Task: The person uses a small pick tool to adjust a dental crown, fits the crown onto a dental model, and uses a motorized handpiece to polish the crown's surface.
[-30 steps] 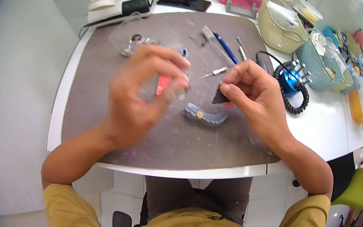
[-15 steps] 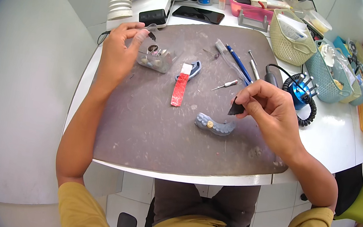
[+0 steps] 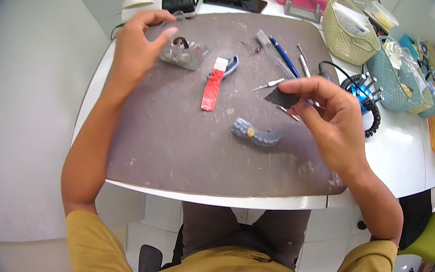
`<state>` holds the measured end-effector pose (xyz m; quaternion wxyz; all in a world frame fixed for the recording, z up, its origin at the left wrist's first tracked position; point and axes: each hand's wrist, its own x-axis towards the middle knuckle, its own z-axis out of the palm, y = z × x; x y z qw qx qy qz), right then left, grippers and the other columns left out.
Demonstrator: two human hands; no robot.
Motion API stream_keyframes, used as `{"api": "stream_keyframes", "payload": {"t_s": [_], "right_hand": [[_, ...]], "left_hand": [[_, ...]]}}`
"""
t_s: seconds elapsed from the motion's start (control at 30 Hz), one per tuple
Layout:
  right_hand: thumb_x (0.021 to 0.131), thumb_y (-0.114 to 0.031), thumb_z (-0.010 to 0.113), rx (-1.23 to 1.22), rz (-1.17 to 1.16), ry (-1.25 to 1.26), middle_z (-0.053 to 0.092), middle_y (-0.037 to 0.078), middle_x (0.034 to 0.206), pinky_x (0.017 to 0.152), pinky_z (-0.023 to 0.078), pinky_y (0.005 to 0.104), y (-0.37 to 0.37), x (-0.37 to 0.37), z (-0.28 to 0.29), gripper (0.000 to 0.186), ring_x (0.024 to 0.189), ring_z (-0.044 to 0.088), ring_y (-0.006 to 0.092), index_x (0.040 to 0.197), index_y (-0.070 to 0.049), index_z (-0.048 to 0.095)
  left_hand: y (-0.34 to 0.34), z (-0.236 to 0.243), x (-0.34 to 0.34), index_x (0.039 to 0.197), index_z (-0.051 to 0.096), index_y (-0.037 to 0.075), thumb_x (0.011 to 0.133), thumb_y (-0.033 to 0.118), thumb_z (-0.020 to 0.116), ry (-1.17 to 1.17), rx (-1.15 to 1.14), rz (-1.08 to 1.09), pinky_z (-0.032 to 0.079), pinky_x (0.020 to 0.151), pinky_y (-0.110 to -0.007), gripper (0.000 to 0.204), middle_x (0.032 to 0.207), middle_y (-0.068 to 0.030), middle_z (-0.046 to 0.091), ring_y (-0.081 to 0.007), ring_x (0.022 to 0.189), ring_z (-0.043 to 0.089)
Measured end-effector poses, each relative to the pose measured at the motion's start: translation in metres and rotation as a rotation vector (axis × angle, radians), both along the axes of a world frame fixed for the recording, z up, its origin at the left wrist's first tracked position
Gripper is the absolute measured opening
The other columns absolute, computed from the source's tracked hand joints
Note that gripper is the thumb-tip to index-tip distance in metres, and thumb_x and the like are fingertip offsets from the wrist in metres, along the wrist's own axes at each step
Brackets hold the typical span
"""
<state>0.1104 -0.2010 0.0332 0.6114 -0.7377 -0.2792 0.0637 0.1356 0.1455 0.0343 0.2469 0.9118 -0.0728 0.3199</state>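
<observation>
1. Pinching is noted at the right hand: a small black sheet is gripped near its right edge between thumb and fingers, with its free part pointed left.
2. The sheet is held above the right half of the brown mat, to the far side of the grey dental model.
3. Low weight is judged from its thin, flat look. Some pliancy is expected, although no droop is seen. Creasing or tearing is considered possible under a hard squeeze. Slipperiness cannot be determined.
4. An edge or corner is judged the best hold, with light fingertip pressure, so that the flat faces are left mostly untouched.
5. At the left hand, thumb and forefinger are parted beside the clear box at far left. Nothing is seen to be grasped; whether the box is touched cannot be told.
6. A red strip with a white end is found between the hands, laid partly across a blue-grey piece. It is likewise judged light and flimsy.
</observation>
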Motion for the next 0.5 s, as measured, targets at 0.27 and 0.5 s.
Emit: {"api": "stream_keyframes", "payload": {"t_s": [0.27, 0.5], "right_hand": [[0.089, 0.002, 0.065, 0.032, -0.028, -0.114, 0.071, 0.003, 0.106, 0.085, 0.053, 0.0252, -0.001, 0.006, -0.008, 0.023, 0.100, 0.066, 0.0098, 0.109, -0.004, 0.075], [0.083, 0.006, 0.070, -0.176, 0.057, -0.549, 0.067, 0.006, 0.096, 0.073, 0.055, 0.0270, -0.002, 0.007, -0.009, 0.022, 0.087, 0.068, 0.0148, 0.101, -0.006, 0.077]], "left_hand": [[-0.055, 0.000, -0.035, 0.116, 0.069, 0.002, 0.097, 0.006, 0.065, -0.230, -0.155, -0.249, 0.051, 0.091, -0.030, 0.021, 0.112, -0.0086, 0.072, -0.0161, 0.104, 0.067], [-0.095, -0.012, -0.070, 0.113, 0.068, 0.005, 0.080, 0.005, 0.078, 0.284, -0.054, -0.710, 0.050, 0.073, -0.029, 0.035, 0.115, -0.0076, 0.070, -0.0167, 0.098, 0.064]]}}
